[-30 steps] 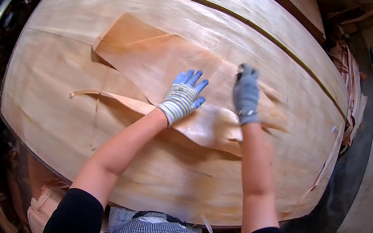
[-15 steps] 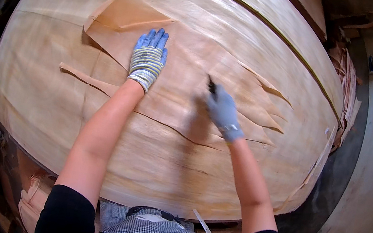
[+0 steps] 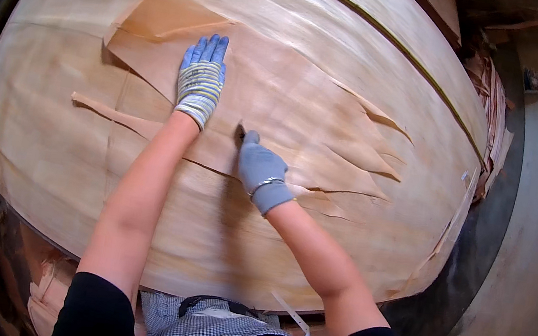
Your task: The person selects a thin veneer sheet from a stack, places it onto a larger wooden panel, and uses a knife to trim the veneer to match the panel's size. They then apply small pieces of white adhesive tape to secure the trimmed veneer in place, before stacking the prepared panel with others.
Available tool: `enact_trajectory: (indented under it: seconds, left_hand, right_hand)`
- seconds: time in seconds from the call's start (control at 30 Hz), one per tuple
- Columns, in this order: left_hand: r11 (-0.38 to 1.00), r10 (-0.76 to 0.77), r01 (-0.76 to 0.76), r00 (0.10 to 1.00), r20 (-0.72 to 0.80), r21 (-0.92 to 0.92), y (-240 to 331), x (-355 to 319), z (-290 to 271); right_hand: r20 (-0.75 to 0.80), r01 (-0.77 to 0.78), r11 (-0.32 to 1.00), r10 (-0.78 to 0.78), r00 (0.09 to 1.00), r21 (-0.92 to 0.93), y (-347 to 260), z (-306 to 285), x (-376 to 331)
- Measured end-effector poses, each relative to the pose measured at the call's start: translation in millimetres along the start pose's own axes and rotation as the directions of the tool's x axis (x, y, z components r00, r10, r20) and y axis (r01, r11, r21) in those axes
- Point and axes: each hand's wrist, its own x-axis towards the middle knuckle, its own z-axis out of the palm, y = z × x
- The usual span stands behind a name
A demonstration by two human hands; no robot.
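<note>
A piece of reddish-brown wood veneer (image 3: 267, 85) with a jagged, split right end lies on a large pale veneer sheet (image 3: 37, 156). My left hand (image 3: 201, 79), in a striped glove with blue fingers, presses flat on the brown piece, fingers stretched out. Lower and to its right is my right hand (image 3: 262, 168), in a grey glove, closed around a small dark knife (image 3: 240, 130). The knife's tip points up and away over the lower part of the brown piece; its handle is mostly hidden in my fist. Whether the tip touches the veneer I cannot tell.
A narrow veneer strip (image 3: 102, 109) sticks out left of my left forearm. A long dark gap (image 3: 396, 43) crosses the far side of the sheet. Torn veneer scraps (image 3: 493, 117) are heaped beyond the right edge, with more scraps (image 3: 49, 292) below at the near left.
My right hand has swept left and slightly toward me with the knife, closer to my left hand. The left hand stays flat on the brown veneer. The whole view has shifted slightly.
</note>
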Motion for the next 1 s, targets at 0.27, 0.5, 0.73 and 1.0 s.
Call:
enact_trajectory:
  seconds: [0.27,0.5,0.73,1.0]
  left_hand:
    - [0.927,0.32,-0.283,0.939,0.126,-0.247,72,-23,1]
    - [0.936,0.317,-0.28,0.934,0.165,-0.213,75,-25,-7]
    - [0.924,0.322,-0.283,0.939,0.124,-0.256,81,-21,-2]
    - [0.937,0.303,-0.264,0.94,0.155,-0.228,72,-25,-4]
  right_hand:
    - [0.029,0.215,0.966,-0.213,0.977,-0.142,79,10,-24]
    - [-0.059,0.248,0.935,-0.27,0.961,-0.254,218,-35,-52]
    - [-0.298,0.139,0.973,-0.19,0.935,-0.185,122,-29,18]
    - [-0.026,0.082,0.984,-0.087,0.996,-0.161,176,-4,-96]
